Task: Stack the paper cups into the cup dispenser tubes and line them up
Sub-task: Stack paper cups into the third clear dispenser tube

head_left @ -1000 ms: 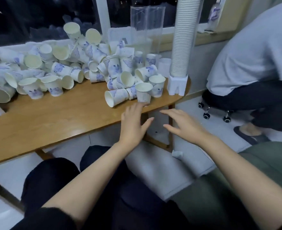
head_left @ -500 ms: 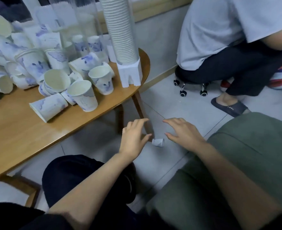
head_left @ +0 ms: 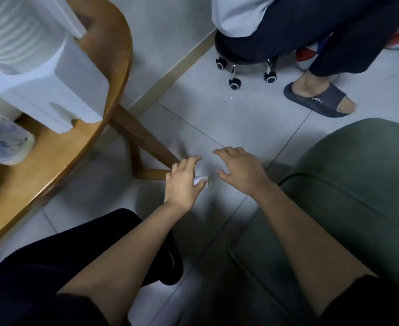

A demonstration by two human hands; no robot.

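A small white paper cup (head_left: 205, 181) lies on its side on the grey floor tiles, beside the table's leg. My left hand (head_left: 183, 182) reaches down over it with fingers fairly straight; the thumb touches the cup's lower side and the palm hides most of its body. Just to the right, my right hand (head_left: 239, 171) hovers with fingers spread, holding nothing. At top left, a dispenser tube filled with stacked cups (head_left: 10, 31) stands on its white base (head_left: 60, 90) on the wooden table (head_left: 116, 55). Another cup with a blue print (head_left: 3, 142) lies at the left edge.
The table's wooden leg (head_left: 146, 142) slants down next to my left hand. A green padded seat (head_left: 358, 184) fills the right side. Another person sits on a wheeled stool (head_left: 248, 57) at the top, with a slippered foot (head_left: 318, 97) on the floor.
My view has tipped down from the tabletop to the floor. Both hands dropped from the table's edge toward the fallen cup, and my left hand has reached it.
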